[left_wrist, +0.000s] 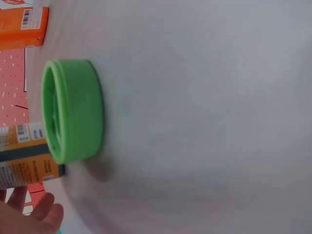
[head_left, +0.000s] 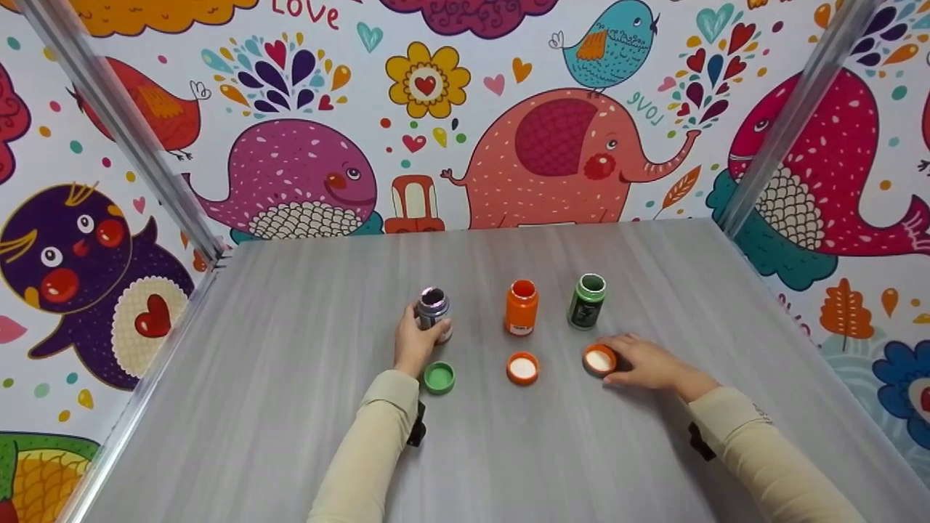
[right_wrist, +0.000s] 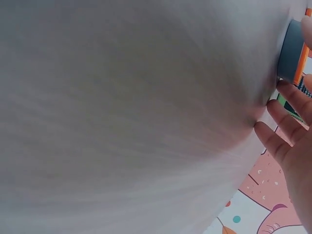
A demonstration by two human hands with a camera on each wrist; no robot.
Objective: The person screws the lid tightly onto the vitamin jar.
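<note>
Left grip wrapped round dark bottle, green cap just beside that grip, right grip pinching orange-rimmed cap (blue-grey wall clear only from right wrist), bottle's barcoded label showing only from left wrist

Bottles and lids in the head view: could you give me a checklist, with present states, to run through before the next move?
1. Left hand holds the left bottle: ok.
2. Orange bottle and green bottle upright: ok.
3. All three bottles uncapped: ok.
4. Green lid, middle lid and right lid turned open side down: not ok; all face open side up.
5. Right hand gripping the right lid securely: cannot tell; it is at the lid, but firmness doesn't show.
</note>
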